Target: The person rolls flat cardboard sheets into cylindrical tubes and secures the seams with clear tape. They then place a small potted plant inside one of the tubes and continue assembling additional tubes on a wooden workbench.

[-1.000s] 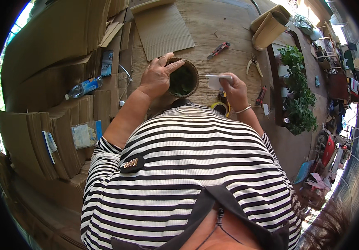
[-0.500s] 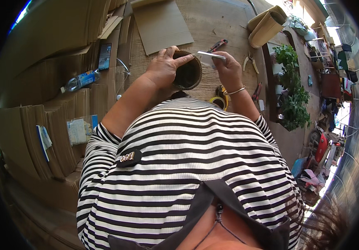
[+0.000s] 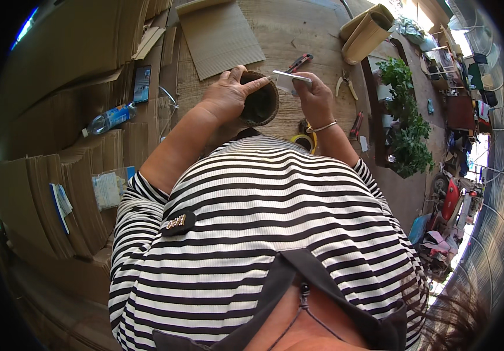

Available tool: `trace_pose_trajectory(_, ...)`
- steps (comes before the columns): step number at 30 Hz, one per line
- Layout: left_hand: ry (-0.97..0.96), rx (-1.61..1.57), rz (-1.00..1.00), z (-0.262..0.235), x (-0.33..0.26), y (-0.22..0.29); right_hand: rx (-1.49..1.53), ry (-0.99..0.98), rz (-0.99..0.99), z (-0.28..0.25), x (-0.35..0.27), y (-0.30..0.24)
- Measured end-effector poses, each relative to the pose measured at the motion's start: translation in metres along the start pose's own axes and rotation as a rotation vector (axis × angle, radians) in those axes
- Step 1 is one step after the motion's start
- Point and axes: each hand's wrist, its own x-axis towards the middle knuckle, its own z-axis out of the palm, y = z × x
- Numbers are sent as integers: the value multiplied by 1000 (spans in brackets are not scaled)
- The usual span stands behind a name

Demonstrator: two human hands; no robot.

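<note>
My left hand (image 3: 227,98) is closed on the rim of a round brown pot (image 3: 261,106), thumb and fingers spread across its near-left side. The pot has a rough, ridged edge and a dark inside. In my right hand (image 3: 317,99) a thin flat white-edged piece (image 3: 291,76) is pinched between thumb and fingers; its exact kind is unclear. Its tip points left, close to the pot's rim and my left fingertips. Below my right wrist, a yellow tape roll (image 3: 303,141) is partly hidden by my shirt.
A cardboard sheet (image 3: 221,42), a utility knife (image 3: 299,62), pliers (image 3: 346,85) and cardboard rolls (image 3: 369,36) lie on the wooden table (image 3: 287,26). At left are cardboard stacks (image 3: 53,199), a phone (image 3: 142,83) and a plastic bottle (image 3: 111,119). Leafy plants (image 3: 408,126) stand to the right.
The whole view has shifted slightly, with the table things appearing a little further left. Both hands keep their hold on the pot and the flat white-edged piece.
</note>
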Motion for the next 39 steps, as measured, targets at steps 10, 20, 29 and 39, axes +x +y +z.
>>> trace_pose_trajectory(10,62,-59,31,8,0,-1,58,-63,-21,4,2,12)
trace_pose_trajectory(20,238,-189,107,20,1,-4,-493,-150,-190,-1,2,-23)
trace_pose_trajectory(29,340,-247,178,26,-1,-6,-892,-237,-433,5,15,-55)
trace_pose_trajectory(39,329,-243,172,29,-3,-7,-854,-438,-561,7,31,-63)
